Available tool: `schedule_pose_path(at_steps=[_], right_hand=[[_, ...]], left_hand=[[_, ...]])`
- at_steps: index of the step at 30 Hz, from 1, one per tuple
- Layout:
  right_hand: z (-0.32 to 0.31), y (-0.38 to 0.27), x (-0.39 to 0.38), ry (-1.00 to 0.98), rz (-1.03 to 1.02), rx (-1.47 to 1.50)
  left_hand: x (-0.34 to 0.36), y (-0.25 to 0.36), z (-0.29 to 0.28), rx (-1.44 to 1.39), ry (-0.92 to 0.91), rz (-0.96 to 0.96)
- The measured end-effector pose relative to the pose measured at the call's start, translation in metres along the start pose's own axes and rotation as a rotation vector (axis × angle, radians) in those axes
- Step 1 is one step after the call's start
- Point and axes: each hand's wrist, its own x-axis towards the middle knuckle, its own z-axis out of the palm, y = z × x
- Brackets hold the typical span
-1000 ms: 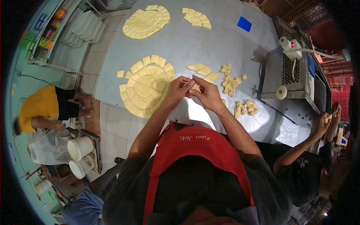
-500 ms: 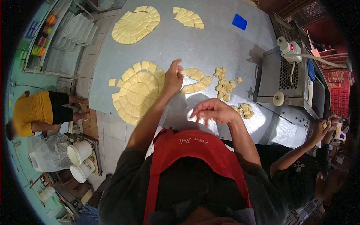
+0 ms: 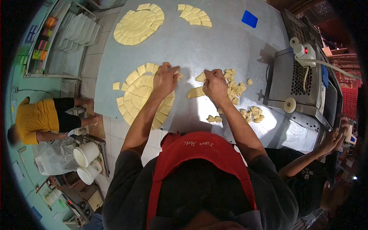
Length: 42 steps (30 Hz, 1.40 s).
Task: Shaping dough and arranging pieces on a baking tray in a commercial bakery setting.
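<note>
My left hand (image 3: 165, 81) is at the right edge of a large cut round of pale dough (image 3: 142, 94), its fingers closed on a small dough piece (image 3: 179, 76). To its right, my right hand (image 3: 216, 86) has curled fingers at the upper dough strip (image 3: 201, 78); its palm hides part of what it grips. Below that lies another dough strip (image 3: 196, 92), its right end covered by the hand. Small dough lumps (image 3: 235, 90) sit in a loose pile just right of my right hand. More lumps (image 3: 214, 119) lie nearer me.
A second cut round (image 3: 138, 25) and a partial one (image 3: 195, 15) lie farther back. A blue flat scraper (image 3: 249, 19) is at the far right. On the table's right stands a metal machine (image 3: 295, 84) with a cable. A co-worker's hand (image 3: 332, 140) shows at right, another person (image 3: 46, 119) at left.
My left hand shifts slightly left, now with a dough piece. My right hand moves up and away from the near edge to the strips, uncovering lumps there. The strips show shorter.
</note>
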Motion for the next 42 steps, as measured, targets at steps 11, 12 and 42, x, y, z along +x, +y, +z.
schedule_pose_path(at_steps=[11,12,42], right_hand=[[-0.019,-0.049,-0.037,-0.224,0.076,0.557],[-0.025,-0.052,-0.043,-0.108,-0.027,0.507],[-0.099,0.035,-0.142,-0.006,0.312,0.572]], left_hand=[[-0.054,0.078,0.011,-1.015,-0.062,-0.472],[-0.057,0.084,0.010,-0.936,-0.048,-0.466],[-0.012,0.113,0.055,-0.603,-0.057,-0.090]])
